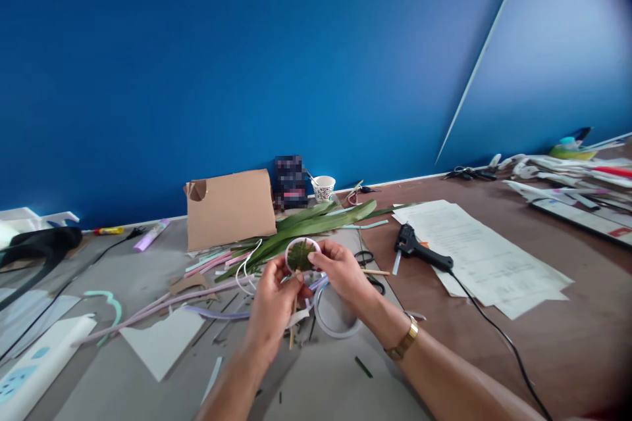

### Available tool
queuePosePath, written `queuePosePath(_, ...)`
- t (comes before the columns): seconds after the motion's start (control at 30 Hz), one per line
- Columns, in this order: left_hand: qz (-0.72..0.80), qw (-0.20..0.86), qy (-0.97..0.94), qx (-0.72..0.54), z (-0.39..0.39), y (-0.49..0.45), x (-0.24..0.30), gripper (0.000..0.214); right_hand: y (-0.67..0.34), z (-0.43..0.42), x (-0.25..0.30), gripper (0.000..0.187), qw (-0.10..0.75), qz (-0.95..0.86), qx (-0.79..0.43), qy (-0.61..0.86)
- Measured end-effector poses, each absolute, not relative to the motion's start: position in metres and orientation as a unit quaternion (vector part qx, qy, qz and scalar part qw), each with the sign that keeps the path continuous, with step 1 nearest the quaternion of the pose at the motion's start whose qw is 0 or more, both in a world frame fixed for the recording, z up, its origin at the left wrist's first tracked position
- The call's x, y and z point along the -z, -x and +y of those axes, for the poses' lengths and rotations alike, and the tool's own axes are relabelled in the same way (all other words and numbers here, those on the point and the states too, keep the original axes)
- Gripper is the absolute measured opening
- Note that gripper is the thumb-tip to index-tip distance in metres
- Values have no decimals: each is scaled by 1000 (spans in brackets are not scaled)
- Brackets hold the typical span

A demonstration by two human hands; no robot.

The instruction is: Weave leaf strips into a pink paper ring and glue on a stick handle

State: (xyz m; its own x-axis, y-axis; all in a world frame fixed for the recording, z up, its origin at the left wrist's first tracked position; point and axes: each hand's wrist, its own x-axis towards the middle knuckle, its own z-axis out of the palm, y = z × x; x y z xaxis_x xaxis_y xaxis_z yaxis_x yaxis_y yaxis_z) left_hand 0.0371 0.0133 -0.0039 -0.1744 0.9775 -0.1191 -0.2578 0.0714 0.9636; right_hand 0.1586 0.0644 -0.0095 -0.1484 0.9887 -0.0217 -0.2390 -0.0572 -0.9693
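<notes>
My left hand [275, 302] and my right hand [340, 271] are both closed on a small disc [299, 255] with a pale pink rim and a green, leaf-like face. My left thumb and fingers pinch its lower left edge. The right thumb presses on its face from the right. A thin wooden stick [293, 319] hangs below the disc by the left hand; whether it is joined to the disc is hidden. Beneath my right hand lies a clear round lid or ring [336, 325]. Black-handled scissors [378, 284] lie partly behind that hand.
Long green leaves [316, 222] and pastel strips [217, 263] lie beyond the hands, before a cardboard box [231, 210] and a paper cup [324, 188]. At right are a glue gun [419, 250] with its cord and paper sheets [494, 263]. A power strip [47, 358] sits at left.
</notes>
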Motion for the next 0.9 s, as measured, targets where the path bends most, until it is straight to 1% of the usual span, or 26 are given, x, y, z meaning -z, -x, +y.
queuePosePath(0.17, 492, 545, -372, -568, 14, -37, 3, 37, -162, 67, 10, 18, 521, -450, -589, 424)
queuePosePath(0.37, 497, 562, -359, -556, 11, -39, -2, 45, -165, 72, 13, 16, 535, -427, -593, 424)
queuePosePath(0.53, 495, 580, -328, -558, 12, -39, -2, 51, -166, 74, 16, 17, 544, -400, -610, 415)
queuePosePath(0.73, 492, 590, -314, -558, 12, -37, 0, 60, -167, 72, 16, 22, 556, -361, -639, 391)
queuePosePath(0.9, 487, 591, -321, -557, 11, -36, 1, 62, -169, 71, 14, 22, 551, -339, -661, 380)
